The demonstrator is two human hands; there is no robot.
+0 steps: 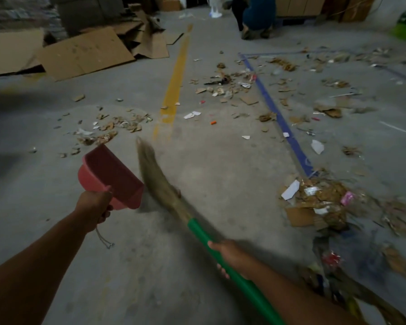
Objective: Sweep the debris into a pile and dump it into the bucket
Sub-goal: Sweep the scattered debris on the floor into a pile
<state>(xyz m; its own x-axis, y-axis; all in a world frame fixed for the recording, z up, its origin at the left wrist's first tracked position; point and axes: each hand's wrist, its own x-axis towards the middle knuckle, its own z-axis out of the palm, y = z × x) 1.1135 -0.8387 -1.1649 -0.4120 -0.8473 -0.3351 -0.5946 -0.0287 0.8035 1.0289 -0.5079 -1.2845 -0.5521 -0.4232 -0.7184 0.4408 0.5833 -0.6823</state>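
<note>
Left hand (93, 206) holds a red dustpan (110, 174); right hand (231, 254) holds a broom (158, 181)
Fingers curl round both handles; broom hairs are blurry by the dustpan; debris (314, 200) sits piled on the floor (220, 165) at the right

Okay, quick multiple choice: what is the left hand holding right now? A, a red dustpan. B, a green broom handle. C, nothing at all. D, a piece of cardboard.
A: the left hand grips the handle of the red dustpan, held up off the floor, while the right hand holds the green-handled broom.
</note>
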